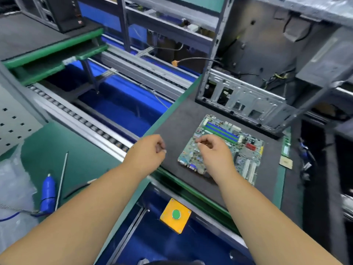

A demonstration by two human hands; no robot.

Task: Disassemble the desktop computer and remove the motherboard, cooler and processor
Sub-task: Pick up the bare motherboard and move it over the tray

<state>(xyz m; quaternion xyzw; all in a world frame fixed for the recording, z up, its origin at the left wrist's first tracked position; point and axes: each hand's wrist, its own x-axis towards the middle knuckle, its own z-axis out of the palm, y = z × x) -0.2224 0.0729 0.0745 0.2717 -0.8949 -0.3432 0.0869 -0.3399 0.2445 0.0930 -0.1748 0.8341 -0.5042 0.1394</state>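
Motherboard [223,146] lies flat on mat [179,119], out of case [267,73]; both hands, left hand [150,150] and right hand [212,150], loosely curled, holding nothing visible.

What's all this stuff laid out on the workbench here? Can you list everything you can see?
Motherboard: one, green with blue slots, flat on the dark mat.
Computer case: one, grey metal, open and emptied, behind the motherboard.
Processor: one, tan square chip, on the mat's right edge.
Memory stick: one, green, just beyond the processor.
Loose cable: one, black with an orange plug, hanging out of the case.
Push button: one, green on a yellow box, at the bench's front edge.
Electric screwdriver: one, blue, lying on the green bench at left.
Thin rod: one, metal, beside the screwdriver.
Roller conveyor: one, grey, left of the mat.
Left hand: loosely curled, empty, over the mat's edge.
Right hand: fingers curled over the motherboard.
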